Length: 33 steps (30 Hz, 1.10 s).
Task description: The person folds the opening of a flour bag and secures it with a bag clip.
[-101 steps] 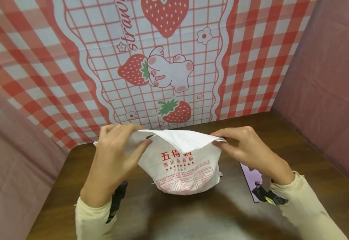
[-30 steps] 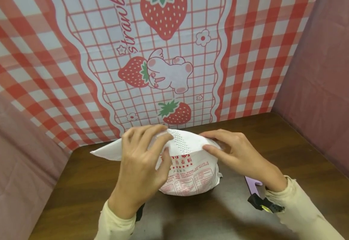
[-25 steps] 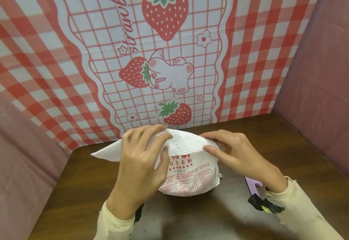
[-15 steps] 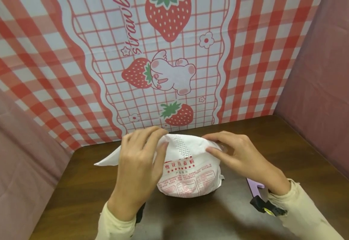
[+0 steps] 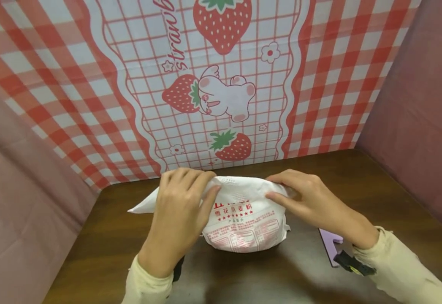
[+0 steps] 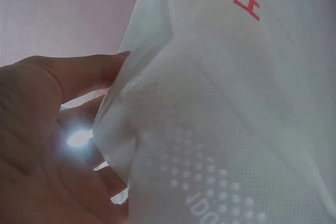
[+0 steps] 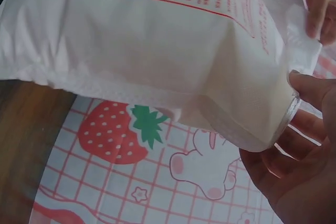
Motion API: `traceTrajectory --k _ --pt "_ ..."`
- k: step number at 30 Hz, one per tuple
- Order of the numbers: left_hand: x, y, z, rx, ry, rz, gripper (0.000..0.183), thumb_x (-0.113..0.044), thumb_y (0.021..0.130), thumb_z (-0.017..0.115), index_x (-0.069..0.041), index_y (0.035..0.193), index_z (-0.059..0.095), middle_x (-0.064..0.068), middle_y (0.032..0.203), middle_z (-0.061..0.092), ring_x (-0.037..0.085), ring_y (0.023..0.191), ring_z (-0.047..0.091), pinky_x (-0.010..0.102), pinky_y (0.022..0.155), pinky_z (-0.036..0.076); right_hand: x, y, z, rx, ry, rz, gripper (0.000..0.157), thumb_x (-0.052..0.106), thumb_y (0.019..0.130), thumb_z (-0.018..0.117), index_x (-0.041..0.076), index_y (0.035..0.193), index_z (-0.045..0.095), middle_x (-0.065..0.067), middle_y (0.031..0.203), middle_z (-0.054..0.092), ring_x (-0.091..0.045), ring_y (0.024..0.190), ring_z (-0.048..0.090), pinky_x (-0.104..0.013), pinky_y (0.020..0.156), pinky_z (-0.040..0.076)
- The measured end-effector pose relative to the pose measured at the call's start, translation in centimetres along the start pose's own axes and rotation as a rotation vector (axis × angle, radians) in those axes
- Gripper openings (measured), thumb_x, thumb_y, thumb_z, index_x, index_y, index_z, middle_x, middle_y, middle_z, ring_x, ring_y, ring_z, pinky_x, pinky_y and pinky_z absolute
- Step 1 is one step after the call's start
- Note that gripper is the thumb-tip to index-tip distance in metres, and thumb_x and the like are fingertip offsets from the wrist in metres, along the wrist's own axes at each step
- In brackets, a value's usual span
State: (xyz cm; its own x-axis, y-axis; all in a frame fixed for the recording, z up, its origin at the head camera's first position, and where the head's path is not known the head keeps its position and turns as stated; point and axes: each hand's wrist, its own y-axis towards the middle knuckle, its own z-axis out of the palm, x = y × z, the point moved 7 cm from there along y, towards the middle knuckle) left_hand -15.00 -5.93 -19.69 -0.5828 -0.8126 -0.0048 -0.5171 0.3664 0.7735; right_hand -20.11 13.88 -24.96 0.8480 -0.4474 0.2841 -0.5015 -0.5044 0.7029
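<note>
A white flour bag [image 5: 243, 234] with red Chinese print stands on the table, its upper edge bent over. My left hand [image 5: 179, 211] pinches that edge left of the middle, thumb in front and fingers behind. A loose white corner of the bag sticks out past this hand. My right hand [image 5: 312, 200] holds the right end of the edge between thumb and fingers. The left wrist view shows thin, dotted bag cloth [image 6: 210, 177] beside the hand. In the right wrist view, fingertips [image 7: 302, 80] lie at the rolled end of the bag.
A flat purple piece [image 5: 329, 245] with a notched outline lies on the brown table [image 5: 388, 202], partly behind the right wrist's black strap [image 5: 353, 264]. A red checked strawberry cloth [image 5: 224, 101] hangs behind, with pink curtains [image 5: 414, 122] at both sides.
Since the earliest frame my left hand has moved inward from the left corner, leaving that corner loose. Over the last second the edge has been turned, showing more red print.
</note>
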Motion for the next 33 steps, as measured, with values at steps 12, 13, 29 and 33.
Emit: traceTrajectory --k 12,13,29,33 --pt "-1.1 0.7 0.8 0.112 0.13 0.12 0.017 -0.025 0.084 0.06 -0.013 0.096 0.062 0.001 0.08 0.058 0.023 0.08 0.05 0.038 0.08 0.035 -0.2 0.1 0.2 0.007 -0.016 -0.004 0.027 0.016 0.074 0.073 0.015 0.098 0.063 0.013 0.091 0.06 0.0 0.079 0.055 -0.012 0.065 0.044" --pt "-1.1 0.7 0.8 0.119 0.133 0.132 0.017 -0.024 0.084 0.06 -0.013 0.096 0.062 0.001 0.08 0.059 0.022 0.08 0.051 0.038 0.08 0.036 -0.2 0.1 0.2 0.007 -0.02 -0.005 0.027 0.017 0.073 0.073 0.015 0.098 0.063 0.013 0.092 0.06 0.0 0.079 0.055 -0.012 0.065 0.044" --pt "-0.8 -0.5 1.0 0.139 0.113 0.333 0.019 -0.021 0.087 0.058 -0.006 0.099 0.06 0.002 0.083 0.061 0.019 0.074 0.051 0.033 0.073 0.038 4.2 3.1 1.1 0.082 -0.058 -0.229 0.044 0.015 0.08 0.066 0.015 0.122 0.054 0.007 0.107 0.059 -0.007 0.099 0.052 -0.02 0.086 0.038" --pt "-0.9 -0.8 1.1 0.128 0.091 0.391 0.02 -0.019 0.087 0.058 -0.004 0.099 0.06 0.001 0.079 0.061 0.018 0.07 0.052 0.03 0.066 0.038 5.6 4.2 1.6 0.077 -0.056 -0.306 0.031 0.016 0.081 0.065 0.011 0.112 0.06 0.004 0.103 0.06 -0.009 0.097 0.053 -0.024 0.086 0.04"
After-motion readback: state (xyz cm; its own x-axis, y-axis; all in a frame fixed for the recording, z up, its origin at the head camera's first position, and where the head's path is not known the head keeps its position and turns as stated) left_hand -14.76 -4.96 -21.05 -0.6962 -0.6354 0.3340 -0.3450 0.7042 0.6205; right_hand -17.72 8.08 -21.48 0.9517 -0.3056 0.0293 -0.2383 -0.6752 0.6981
